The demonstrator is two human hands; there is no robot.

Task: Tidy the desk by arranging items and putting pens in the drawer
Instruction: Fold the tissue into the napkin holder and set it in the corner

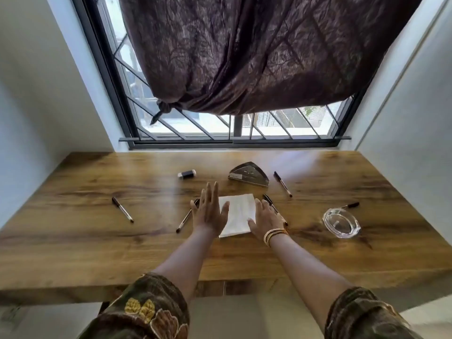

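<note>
Lying at the far left of the wooden tabletop is a pen, well apart from everything else. Further in and toward the window sits a small dark eraser-like block. A second pen lies slantwise, its upper end just beside the left hand, whose grip is spread apart, fingers straight, thumb resting on the left edge of a white paper. The right hand is likewise flat and holds nothing, its fingers on the paper's right edge, bangles at the wrist. A third pen passes partly under that hand. Behind the paper stands a triangular metal holder, with a fourth pen to its right. At the right, a glass ashtray sits with a fifth pen just behind it.

Judging by this, the arranging step is in hand: the paper is being squared up. No pen appears gathered yet, and no drawer is plainly visible. Next, the pens need pinching up one by one, nearest first.
</note>
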